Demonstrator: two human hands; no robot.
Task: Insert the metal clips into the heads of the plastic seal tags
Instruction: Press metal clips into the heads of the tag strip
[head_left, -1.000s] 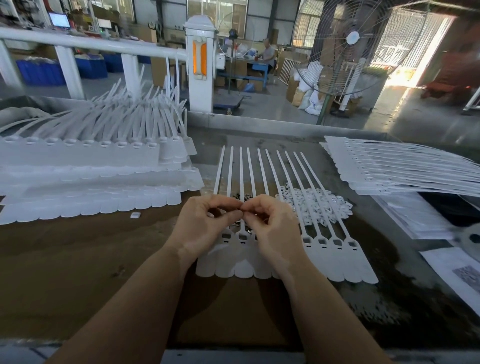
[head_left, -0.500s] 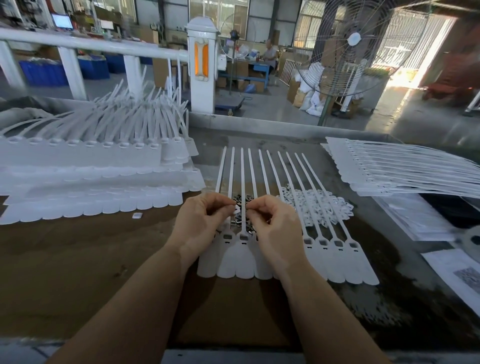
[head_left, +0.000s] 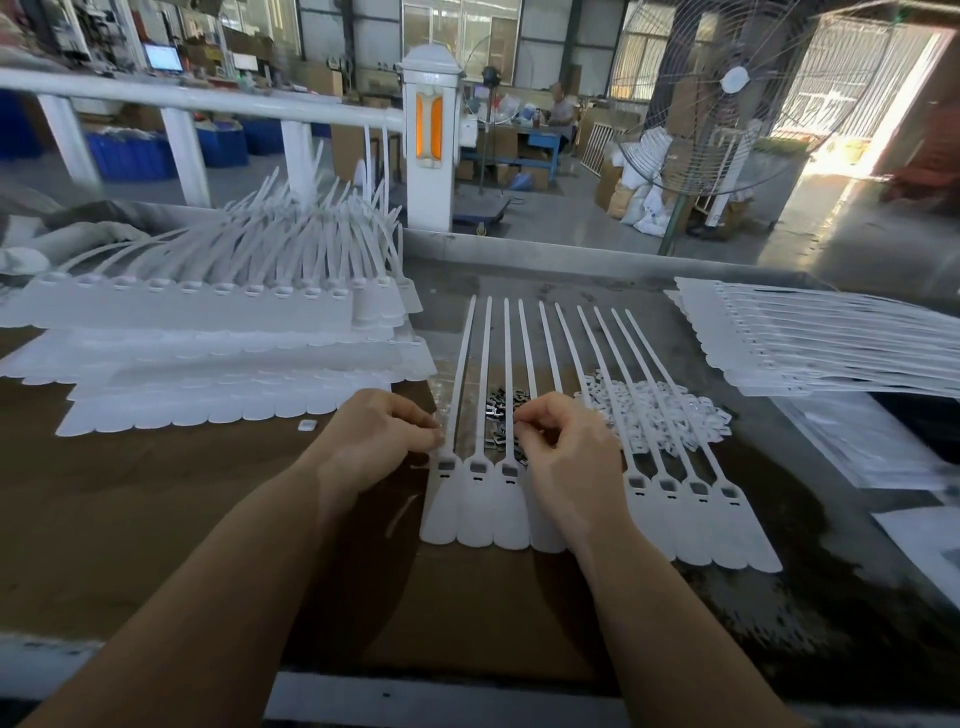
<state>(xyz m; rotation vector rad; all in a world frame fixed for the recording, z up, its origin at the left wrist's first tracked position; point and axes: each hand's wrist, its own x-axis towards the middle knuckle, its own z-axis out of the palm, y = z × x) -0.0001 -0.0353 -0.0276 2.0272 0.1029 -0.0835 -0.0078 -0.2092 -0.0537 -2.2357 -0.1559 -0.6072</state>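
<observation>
A strip of joined white plastic seal tags (head_left: 691, 525) lies flat in the middle of the bench, heads toward me and straps pointing away. Behind the heads sits a small pile of dark metal clips (head_left: 496, 410). My left hand (head_left: 382, 441) has curled fingers and pinches the leftmost tag's strap just above its head. My right hand (head_left: 566, 452) covers the fourth and fifth heads. Its thumb and fingertips pinch together at the near edge of the clip pile, on a metal clip that is mostly hidden.
A pile of small white plastic pieces (head_left: 665, 410) lies under the right-hand straps. Tall stacks of tag strips (head_left: 208, 332) fill the left of the bench, and a flatter stack (head_left: 810, 348) lies at the right. Papers (head_left: 883, 447) lie at the right edge, and one loose white piece (head_left: 306, 425) sits at the left.
My hands were pinched together over one tag head in the middle. They have parted: the left went to the leftmost strap, the right up to the clip pile.
</observation>
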